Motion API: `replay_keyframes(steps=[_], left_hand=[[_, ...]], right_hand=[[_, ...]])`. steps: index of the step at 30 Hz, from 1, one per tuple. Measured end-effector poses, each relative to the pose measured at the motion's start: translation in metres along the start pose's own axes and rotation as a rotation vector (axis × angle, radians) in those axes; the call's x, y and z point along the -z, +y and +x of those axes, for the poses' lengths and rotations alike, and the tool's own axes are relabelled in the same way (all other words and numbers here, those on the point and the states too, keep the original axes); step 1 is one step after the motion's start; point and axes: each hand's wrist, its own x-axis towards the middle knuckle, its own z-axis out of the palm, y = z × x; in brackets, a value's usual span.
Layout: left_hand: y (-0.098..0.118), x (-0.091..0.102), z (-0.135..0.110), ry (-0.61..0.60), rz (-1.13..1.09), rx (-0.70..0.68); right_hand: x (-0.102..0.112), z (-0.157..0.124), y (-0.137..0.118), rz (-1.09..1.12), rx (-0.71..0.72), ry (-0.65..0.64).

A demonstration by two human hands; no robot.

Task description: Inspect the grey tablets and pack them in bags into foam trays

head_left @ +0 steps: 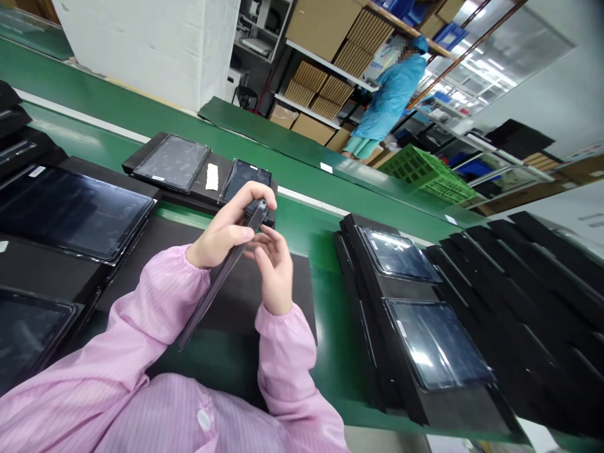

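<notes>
My left hand (226, 229) grips a thin dark tablet panel (217, 280) near its upper end and holds it edge-on, tilted above a black foam mat (292, 296). My right hand (274, 270) is curled beside the panel, its fingertips touching the edge just under the left thumb. Both arms wear pink sleeves.
Black foam trays with tablet screens lie left (70, 211), ahead (172, 162) and right (434, 343) on the green bench (325, 327). A stack of black trays (542, 283) fills the far right. A person in blue (389, 94) stands by cardboard-box shelves; a green crate (425, 173) sits behind the belt.
</notes>
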Motion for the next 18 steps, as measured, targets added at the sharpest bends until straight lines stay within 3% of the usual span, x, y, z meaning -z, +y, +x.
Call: replay_keyframes(steps=[2, 5, 9, 13, 16, 18], left_hand=[[0.004, 0.002, -0.001, 0.020, -0.007, -0.003], [0.014, 0.006, -0.003, 0.089, -0.003, -0.006], [0.023, 0.011, -0.026, 0.191, -0.117, 0.094], [0.017, 0.022, -0.088, 0.221, -0.186, 0.437], [0.007, 0.030, -0.138, 0.176, -0.040, 0.712], [0.001, 0.032, -0.161, 0.197, 0.039, 0.810]], right_hand=[[-0.013, 0.007, 0.024, 0.044, -0.127, 0.092], [-0.040, 0.009, 0.056, 0.135, -0.303, 0.032], [-0.057, 0.009, 0.072, 0.139, -0.246, 0.234], [-0.031, 0.014, 0.054, 0.058, -0.175, 0.415], [-0.006, 0.012, 0.034, -0.026, -0.121, 0.479], [0.002, 0.006, 0.027, -0.078, -0.087, 0.507]])
